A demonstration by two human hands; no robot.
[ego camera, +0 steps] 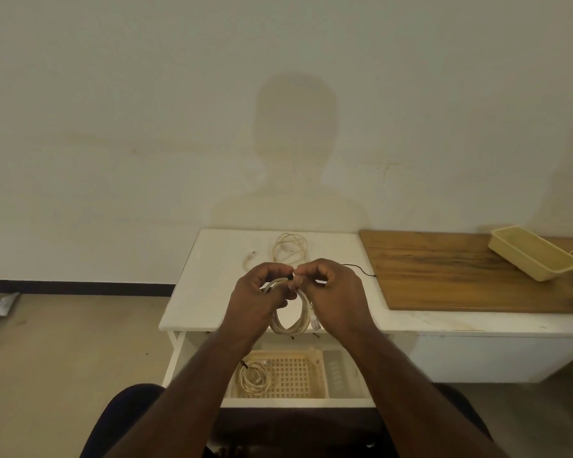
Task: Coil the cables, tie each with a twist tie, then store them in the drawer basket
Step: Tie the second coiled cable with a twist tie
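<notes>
Both hands hold one coiled cable (291, 320) upright over the front edge of the bench (212, 292): the left hand (262, 292) has its grip curled round the top of the loops, and the right hand (331, 292) pinches at the same spot, fingertips of the two nearly touching. A small dark piece shows between them, too small to name for sure. The coil hangs below the hands, a pale plug at its right side.

Behind the hands a second cable (290, 249) lies loosely looped on the white bench top, and a thin black wire (361, 269) trails to the right. Below, the drawer (354, 375) stands open with a lattice basket (295, 375) in it, one coiled cable (253, 378) in the basket's left end.

A wooden board (460, 276) covers the bench's right part, carrying a yellowish tray (533, 256). Behind is a plain pale wall (113, 127) bearing the person's shadow, with a dark baseboard and tan floor (63, 342) at left.
</notes>
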